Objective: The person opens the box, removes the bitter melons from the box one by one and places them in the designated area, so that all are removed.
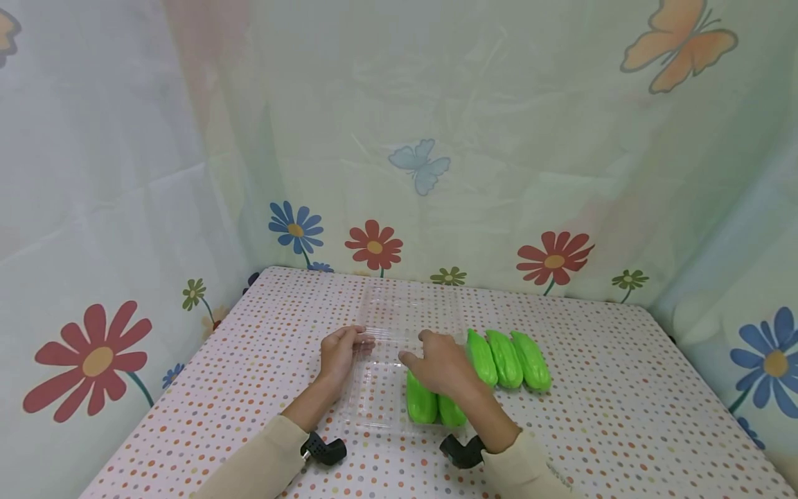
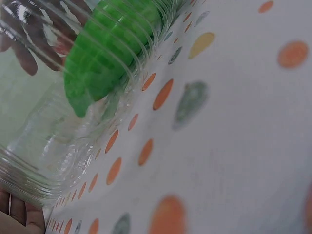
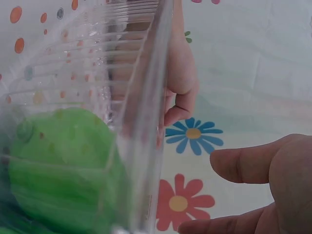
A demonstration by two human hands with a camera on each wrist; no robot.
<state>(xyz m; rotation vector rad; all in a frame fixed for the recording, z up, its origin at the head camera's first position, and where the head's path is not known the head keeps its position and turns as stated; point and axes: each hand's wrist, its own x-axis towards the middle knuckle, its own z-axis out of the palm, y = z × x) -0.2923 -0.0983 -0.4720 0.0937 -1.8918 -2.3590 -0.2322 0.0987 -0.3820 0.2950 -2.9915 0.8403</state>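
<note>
Clear plastic tray (image 1: 380, 360): it lies flat on the dotted tablecloth (image 1: 611, 416) between my two hands, long side running away from me; its ribbed wall fills the left wrist view (image 2: 58, 161) and the right wrist view (image 3: 146, 112).
My left hand (image 1: 339, 353): it rests at the tray's left rim, fingers stretched toward the right and lying along that edge; how tightly they close on it I cannot tell, though the right wrist view shows fingers (image 3: 183, 73) curled at the far side of the wall.
My right hand (image 1: 439, 364): it hovers over the tray's right side, fingers loosely spread and pointing left, holding nothing; in its wrist view the thumb (image 3: 253, 163) stands clear of the wall.
Green gourds in the tray (image 1: 430, 405): two, side by side, under my right wrist at the near right corner; one shows through the ribs by the left wrist (image 2: 107, 53) and by the right wrist (image 3: 58, 170).
Green gourds outside (image 1: 508, 357): three, in a row touching each other, just right of my right hand on the cloth.
Room in the tray: the far half and the strip beside my left hand are bare plastic.
Edges: open cloth lies right of the three gourds and left of my left hand; flowered curtains (image 1: 424, 173) close the table on the far and left sides.
</note>
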